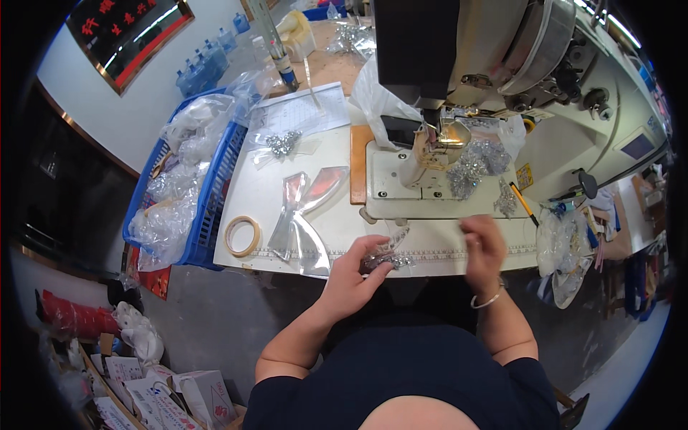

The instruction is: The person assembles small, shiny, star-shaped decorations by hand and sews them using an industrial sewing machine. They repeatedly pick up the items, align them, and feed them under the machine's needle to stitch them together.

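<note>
Near the front edge of the white sewing table, my left hand (352,272) is closed on a small silvery, glittering trim piece (390,259) with clear film at it. To the right, my right hand (485,251) is raised over the table edge, fingers curled together. It is slightly blurred, and whether anything is pinched in it cannot be made out. Ahead of both hands stands the sewing machine (430,154), its needle area partly hidden by its metal parts. Shiny clear plastic pieces (290,215) lie left of my left hand. A heap of silvery sparkling trim (469,168) sits beside the needle area.
A blue basket (208,208) of clear plastic bags stands at the left. A tape roll (242,236), a paper sheet (301,111) and a small silvery pile (284,142) lie on the table. An orange-and-black pen-like tool (524,203) rests at the right. Cardboard boxes (204,394) stand low left.
</note>
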Demonstrator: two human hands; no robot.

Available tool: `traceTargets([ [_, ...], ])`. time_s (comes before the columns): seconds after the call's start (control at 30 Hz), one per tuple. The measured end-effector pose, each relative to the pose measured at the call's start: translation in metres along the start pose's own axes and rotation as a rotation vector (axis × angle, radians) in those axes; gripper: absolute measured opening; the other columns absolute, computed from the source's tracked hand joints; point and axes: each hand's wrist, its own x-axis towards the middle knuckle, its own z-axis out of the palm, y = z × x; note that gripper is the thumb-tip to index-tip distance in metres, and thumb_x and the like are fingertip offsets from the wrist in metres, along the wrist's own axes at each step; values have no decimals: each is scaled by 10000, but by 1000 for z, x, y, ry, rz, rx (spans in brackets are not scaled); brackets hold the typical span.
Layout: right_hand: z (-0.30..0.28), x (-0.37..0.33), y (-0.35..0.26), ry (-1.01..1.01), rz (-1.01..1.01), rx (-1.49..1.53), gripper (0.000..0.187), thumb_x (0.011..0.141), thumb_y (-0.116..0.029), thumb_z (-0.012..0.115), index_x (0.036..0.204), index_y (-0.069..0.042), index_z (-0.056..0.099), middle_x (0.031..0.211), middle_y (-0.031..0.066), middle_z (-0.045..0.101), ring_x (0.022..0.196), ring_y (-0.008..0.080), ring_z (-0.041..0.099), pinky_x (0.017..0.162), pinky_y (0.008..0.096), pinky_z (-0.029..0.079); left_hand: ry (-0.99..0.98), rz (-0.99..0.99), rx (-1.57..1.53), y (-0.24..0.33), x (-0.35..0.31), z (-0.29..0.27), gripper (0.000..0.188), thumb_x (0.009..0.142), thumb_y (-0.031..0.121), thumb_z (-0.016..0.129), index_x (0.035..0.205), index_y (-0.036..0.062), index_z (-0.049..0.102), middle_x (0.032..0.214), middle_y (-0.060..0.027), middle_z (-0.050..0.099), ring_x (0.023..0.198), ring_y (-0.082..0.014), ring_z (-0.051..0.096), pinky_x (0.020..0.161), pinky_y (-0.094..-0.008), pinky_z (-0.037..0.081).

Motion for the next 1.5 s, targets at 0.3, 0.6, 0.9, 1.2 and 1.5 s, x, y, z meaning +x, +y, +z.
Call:
traceTargets([
  [0.3,-29,-3,-23,288,-417,-117,339,931,-301,497,1023,24,525,902,140,514,601,163,478,521,259,400,351,892,734,19,4,-8,246,617,-143,628,754,60,641,858,-83,610,1002,-329,604,788,-358,522],
  [0.6,-25,-16,-9,69,-102,-257,205,800,-111,658,960,10,618,819,127,576,693,257,550,612,312,450,420,481,543,13,13,-28,238,688,-102,658,885,27,625,883,-99,608,895,-287,631,740,-312,521],
  [0.9,-69,-53,53,40,130,-477,203,796,12,611,998,-8,619,888,114,579,707,182,565,598,259,463,636,41,-803,-10,112,-165,218,913,191,496,1127,157,468,1075,-28,547,985,-221,531,807,-469,462],
  [1.2,-73,-55,76,66,158,-463,159,828,-20,580,982,12,601,891,120,578,795,225,580,700,293,466,895,-70,-1139,-124,219,-258,308,837,62,558,1128,57,458,1026,-85,539,926,-241,540,758,-470,498],
  [1.5,-78,-55,77,15,233,-514,154,800,-38,615,944,14,605,863,122,580,772,246,587,683,303,465,902,244,-1053,-97,212,-227,305,801,-52,583,1063,51,465,952,-94,549,764,-191,579,582,-233,516],
])
